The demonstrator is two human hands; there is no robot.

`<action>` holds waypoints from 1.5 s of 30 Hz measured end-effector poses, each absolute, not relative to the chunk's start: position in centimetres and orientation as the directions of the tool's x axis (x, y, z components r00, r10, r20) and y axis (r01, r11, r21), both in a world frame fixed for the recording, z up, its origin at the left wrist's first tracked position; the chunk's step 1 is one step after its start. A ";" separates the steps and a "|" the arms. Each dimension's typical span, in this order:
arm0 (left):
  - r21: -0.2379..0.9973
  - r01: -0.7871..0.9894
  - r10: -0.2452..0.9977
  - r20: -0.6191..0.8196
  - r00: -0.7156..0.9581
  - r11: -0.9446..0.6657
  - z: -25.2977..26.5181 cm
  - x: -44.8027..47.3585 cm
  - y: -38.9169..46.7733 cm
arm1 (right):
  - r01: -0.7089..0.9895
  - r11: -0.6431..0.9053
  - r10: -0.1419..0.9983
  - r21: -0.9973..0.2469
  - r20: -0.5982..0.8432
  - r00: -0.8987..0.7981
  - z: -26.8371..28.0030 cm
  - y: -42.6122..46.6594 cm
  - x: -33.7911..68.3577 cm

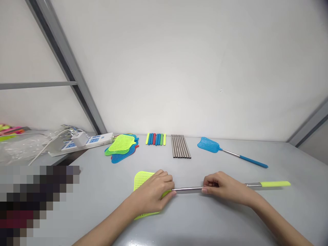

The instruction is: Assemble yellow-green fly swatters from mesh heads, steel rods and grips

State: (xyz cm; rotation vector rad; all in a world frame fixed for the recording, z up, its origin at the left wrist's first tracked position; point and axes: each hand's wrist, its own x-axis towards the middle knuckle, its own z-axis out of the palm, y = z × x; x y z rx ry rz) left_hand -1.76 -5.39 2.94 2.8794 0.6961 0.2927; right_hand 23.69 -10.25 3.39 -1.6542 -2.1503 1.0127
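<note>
A fly swatter (188,189) with a yellow-green mesh head, a thin metal rod and a yellow-green grip lies crosswise in front of me. My left hand (156,189) is closed round the neck, where head and rod meet, and covers much of the mesh. Farther right, my right hand (222,188) pinches the metal rod between thumb and fingers. The grip sticks out to the right beyond that hand. Behind it rests a blue fly swatter (208,145) with a metal rod and blue grip, touched by neither hand.
Stacked mesh swatter heads (122,143), a row of coloured grips (155,139) and several metal rods (180,146) lie along the back of the grey table (189,225). At left are a power strip (101,138) with a plugged-in adapter, and clear plastic (23,147). A wall (179,68) stands behind.
</note>
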 end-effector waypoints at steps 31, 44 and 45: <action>0.114 0.423 0.438 0.262 0.860 -0.899 1.9 -0.8 -6.4 | 0.617 -0.082 0.871 -0.783 -0.357 -0.337 1.5 -10.4 21.5; 0.301 0.490 0.562 0.240 0.791 -0.818 2.6 -2.0 -4.7 | 0.688 0.029 0.889 -0.725 -0.296 -0.350 2.8 -10.1 23.6; 0.327 0.525 0.606 0.239 0.759 -0.786 2.4 -2.2 -4.4 | 0.697 0.038 0.908 -0.716 -0.266 -0.323 2.9 -10.0 23.7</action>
